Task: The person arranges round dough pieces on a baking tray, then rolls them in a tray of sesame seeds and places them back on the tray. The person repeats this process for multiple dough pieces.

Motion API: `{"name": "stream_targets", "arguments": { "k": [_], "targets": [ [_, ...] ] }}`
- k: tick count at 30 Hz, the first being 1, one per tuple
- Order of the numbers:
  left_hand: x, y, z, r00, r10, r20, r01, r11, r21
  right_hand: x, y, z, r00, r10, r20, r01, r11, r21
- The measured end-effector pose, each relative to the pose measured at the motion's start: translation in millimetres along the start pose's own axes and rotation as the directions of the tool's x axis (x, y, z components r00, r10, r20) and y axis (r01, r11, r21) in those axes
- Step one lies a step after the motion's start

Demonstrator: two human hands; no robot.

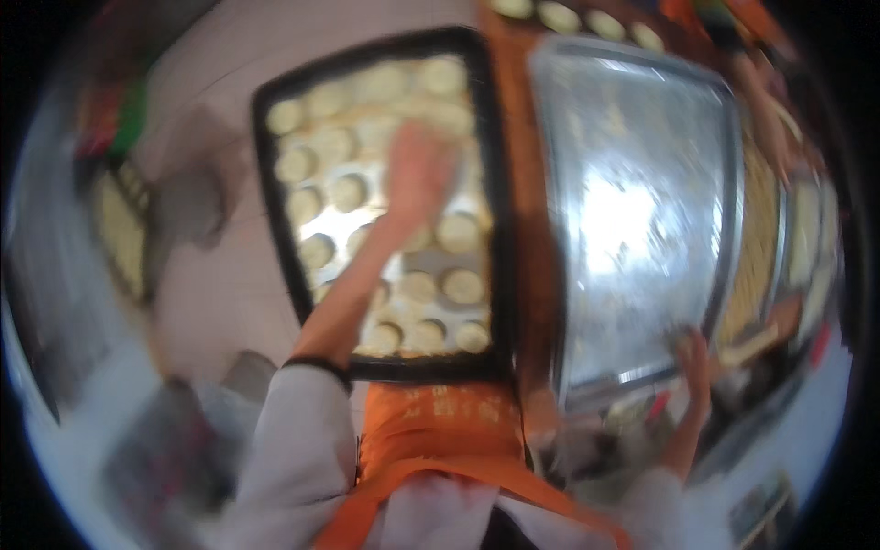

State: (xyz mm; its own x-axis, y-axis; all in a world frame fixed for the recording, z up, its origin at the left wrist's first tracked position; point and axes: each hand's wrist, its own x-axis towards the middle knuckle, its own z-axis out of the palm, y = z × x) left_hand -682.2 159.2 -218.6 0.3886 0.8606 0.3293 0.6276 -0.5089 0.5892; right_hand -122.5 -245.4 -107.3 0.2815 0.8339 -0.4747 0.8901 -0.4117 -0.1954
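Note:
My left hand, blurred by motion, is over the upper middle of a black-rimmed baking tray. Its fingers and anything in them cannot be made out. Rows of pale round dough pieces lie on the tray around and below the hand. To the right is a shiny metal tray with a raised rim and strong glare. My right hand is at that tray's lower right corner, with something dark and small by the fingertips; whether it grips anything is unclear.
Between the trays runs a brown-orange surface, with more pale rounds at its top. Another person's arm reaches in at upper right, above further trays. A blurred hand shows lower right. Tiled floor lies left.

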Motion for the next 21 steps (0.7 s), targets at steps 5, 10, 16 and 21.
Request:
{"name": "stream_targets", "arguments": {
  "k": [5, 10, 16, 21],
  "targets": [
    [-64.9, -14.8, -76.3, 0.98, -0.2, -0.02, 0.201, 0.976, 0.087, 65.4, -80.2, -17.1, 0.993, 0.118, 0.03, -0.121, 0.944, 0.307],
    [-93.0, 21.9, -93.7, 0.906, -0.408, 0.112, 0.41, 0.912, 0.004, 42.8, -60.7, -0.4, 0.967, 0.255, 0.023, -0.252, 0.927, 0.278],
    [-102.5, 27.4, -91.0, 0.883, -0.453, 0.123, 0.465, 0.881, -0.09, 55.1, -75.4, 10.8, 0.945, 0.304, -0.119, -0.287, 0.948, 0.141],
    [-98.7, 38.7, -86.6, 0.872, -0.463, 0.156, 0.481, 0.871, -0.1, 43.7, -63.3, 5.8, 0.93, 0.27, -0.25, -0.203, 0.943, 0.262]
  ]
}}
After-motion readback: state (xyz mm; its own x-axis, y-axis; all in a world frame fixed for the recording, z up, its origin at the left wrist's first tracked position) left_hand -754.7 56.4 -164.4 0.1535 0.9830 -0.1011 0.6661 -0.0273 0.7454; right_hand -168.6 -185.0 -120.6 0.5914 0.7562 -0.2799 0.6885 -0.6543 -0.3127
